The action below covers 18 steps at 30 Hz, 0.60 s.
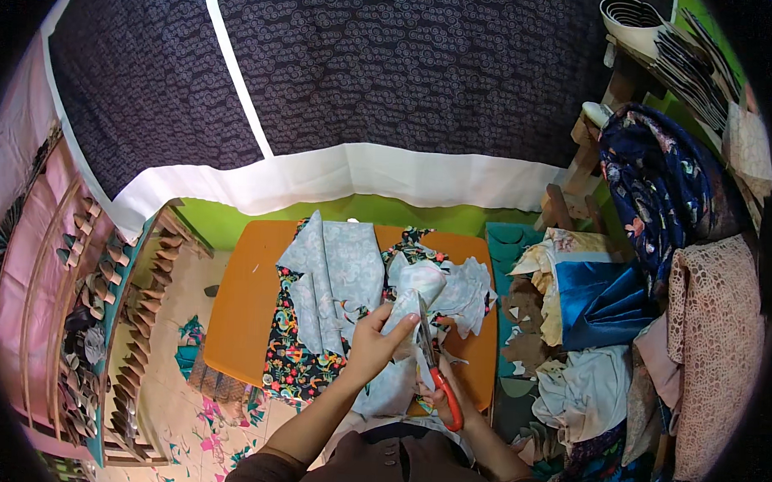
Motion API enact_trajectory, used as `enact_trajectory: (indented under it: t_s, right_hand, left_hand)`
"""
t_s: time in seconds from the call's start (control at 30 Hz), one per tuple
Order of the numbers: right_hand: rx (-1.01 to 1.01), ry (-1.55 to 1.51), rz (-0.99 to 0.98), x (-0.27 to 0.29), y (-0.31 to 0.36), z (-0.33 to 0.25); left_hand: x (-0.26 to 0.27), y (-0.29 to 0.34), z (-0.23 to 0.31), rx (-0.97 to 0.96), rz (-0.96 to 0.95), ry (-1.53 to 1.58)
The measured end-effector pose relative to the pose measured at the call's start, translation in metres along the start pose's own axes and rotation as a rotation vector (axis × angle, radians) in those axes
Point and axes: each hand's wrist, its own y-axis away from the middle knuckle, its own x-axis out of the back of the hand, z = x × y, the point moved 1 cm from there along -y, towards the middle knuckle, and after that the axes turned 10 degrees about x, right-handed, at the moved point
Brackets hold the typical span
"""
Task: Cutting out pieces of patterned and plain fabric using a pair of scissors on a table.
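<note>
Bunched pale cloth (420, 280) in hand

Red-handled metal scissors (440, 382) are gripped by the right hand (460, 391); by the left hand (375, 346), the cloth is pinched toward one o'clock; likely light, soft, limp; best held by an edge.

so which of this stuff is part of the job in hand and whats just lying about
Likely in the job:
pale piece, in the left hand
red-handled scissors, in the right hand
loose cloth on the orange table, probably

Seemingly lying about:
blue satiny cloth
pinkish lacy cloth
floor scraps
shoe-shaped forms on the left rack
</note>
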Motion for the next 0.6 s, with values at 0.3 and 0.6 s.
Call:
enact_trajectory:
  t_s: [0.3, 0.6]
  right_hand:
    - [0.007, -0.278, 0.018, -0.008, 0.002, -0.013]
    - [-0.128, -0.337, -0.021, -0.004, 0.003, -0.017]
  left_hand:
    - [-0.004, 0.003, 0.002, -0.018, 0.023, -0.035]
    - [-0.003, 0.002, 0.001, 0.045, 0.009, 0.024]
